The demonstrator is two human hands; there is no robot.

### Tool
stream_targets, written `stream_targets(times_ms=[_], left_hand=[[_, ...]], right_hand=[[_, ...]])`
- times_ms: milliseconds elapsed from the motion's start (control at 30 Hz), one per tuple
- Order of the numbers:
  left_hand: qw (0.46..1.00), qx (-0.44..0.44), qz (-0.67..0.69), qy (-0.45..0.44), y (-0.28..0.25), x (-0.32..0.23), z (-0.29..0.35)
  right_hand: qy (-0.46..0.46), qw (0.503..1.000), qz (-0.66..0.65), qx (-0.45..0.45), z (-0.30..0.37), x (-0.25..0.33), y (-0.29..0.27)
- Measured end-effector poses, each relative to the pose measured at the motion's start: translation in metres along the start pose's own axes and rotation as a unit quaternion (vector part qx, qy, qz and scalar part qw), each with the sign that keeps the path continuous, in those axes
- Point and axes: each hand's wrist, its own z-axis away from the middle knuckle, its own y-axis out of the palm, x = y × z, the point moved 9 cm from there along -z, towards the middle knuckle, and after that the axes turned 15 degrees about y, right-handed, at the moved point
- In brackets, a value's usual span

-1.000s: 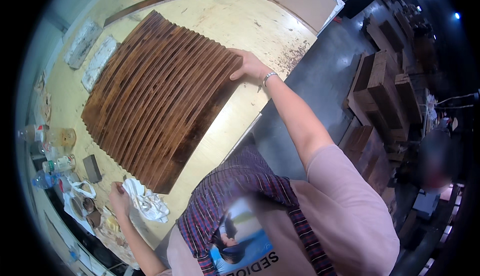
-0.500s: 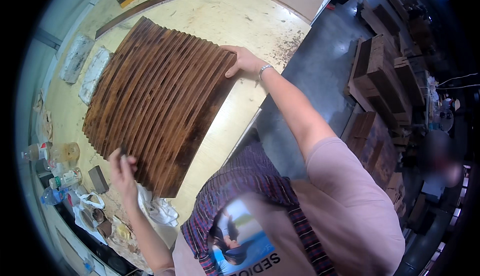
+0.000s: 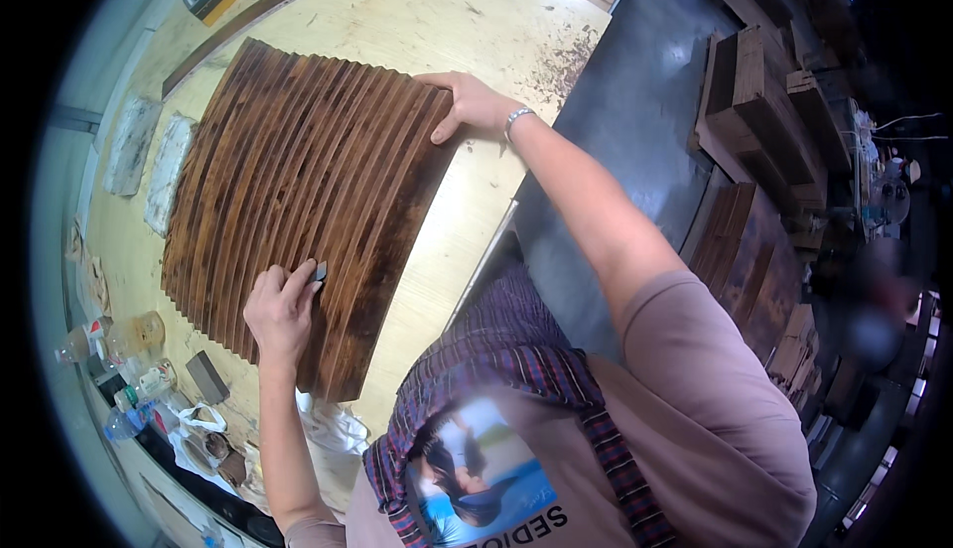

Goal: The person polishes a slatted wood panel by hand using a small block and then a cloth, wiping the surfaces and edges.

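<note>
Many curved dark-brown wooden slats [image 3: 288,151] lie side by side on a pale wooden table [image 3: 452,225], forming one ribbed sheet. Over the nearer slats, my left hand [image 3: 281,312] is closed, pinching a small grey flat piece [image 3: 319,272] between thumb and fingers. That piece is at the ribbed surface; its exact kind is too small to make out. At the far right corner of the sheet, my right hand [image 3: 476,106] grips the slat ends, its thumb on the top face and its fingers at the end edge.
Two whitish blocks [image 3: 169,173] lie past the slats' left side. A loose curved strip [image 3: 248,27] is at the far left. A grey block [image 3: 206,377], bottles [image 3: 134,335] and white cloth [image 3: 333,427] lie at the near left. Wooden parts [image 3: 759,111] are stacked at right.
My left hand has moved from the left edge of the slats to the right, onto their surface, with the grey piece now visible. The right hand stays at the corner while the view shifts slightly.
</note>
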Motion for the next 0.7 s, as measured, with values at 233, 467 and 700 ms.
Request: stream_targets(times_ms=[233,467,700], left_hand=[[0.999,-0.012,-0.027,0.040,0.001,-0.005,-0.017],[0.997,0.008,-0.045,0.054,0.006,-0.004,-0.027],[0.996,0.009,-0.059,0.059,0.007,-0.005,-0.030]], right_hand=[[-0.005,0.998,0.050,-0.023,-0.001,0.001,-0.002],[0.000,1.000,-0.008,0.005,-0.008,-0.009,-0.002],[0.012,1.000,0.015,-0.003,-0.002,-0.002,0.001]])
